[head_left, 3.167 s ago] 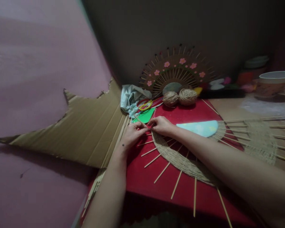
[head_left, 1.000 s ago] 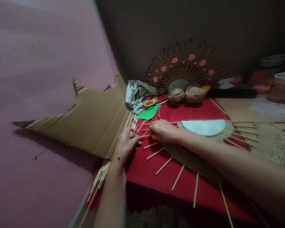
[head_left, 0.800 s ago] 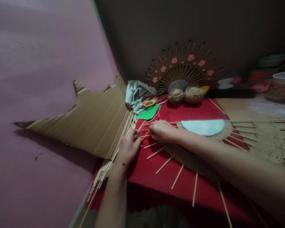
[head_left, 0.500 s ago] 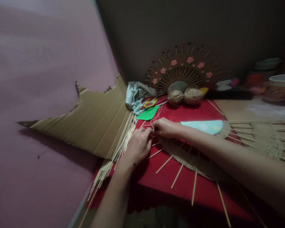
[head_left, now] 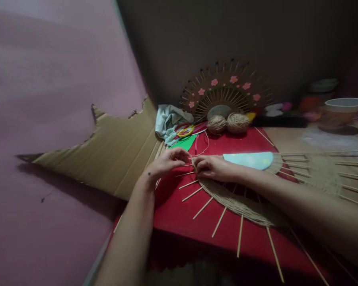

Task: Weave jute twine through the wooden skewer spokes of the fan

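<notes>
On the red cloth lies a half-round woven fan (head_left: 241, 204) of twine, with thin sticks fanning out from its band. My right hand (head_left: 210, 167) is closed on the left end of the woven band, its fingertips curled over the edge. Just left of it, my left hand (head_left: 170, 161) reaches toward the same end, thumb and fingers apart over the stick tips. A loose strand of twine (head_left: 208, 143) loops on the cloth behind my hands. A light blue half-round piece (head_left: 249, 159) sits by the fan's straight side, partly behind my right forearm.
Two twine balls (head_left: 238, 122) lie at the back before a flower-decorated stick fan (head_left: 234, 80). Yellow-handled scissors (head_left: 185, 131), green sheet (head_left: 185, 142) and crumpled cloth (head_left: 171, 119) are at back left. Torn cardboard (head_left: 107, 155) leans on the wall; a tub (head_left: 344, 113) stands right.
My left hand has come away from the pinch beside my right hand, moving left and opening. My right hand stays at the band's end. The view has shifted slightly.
</notes>
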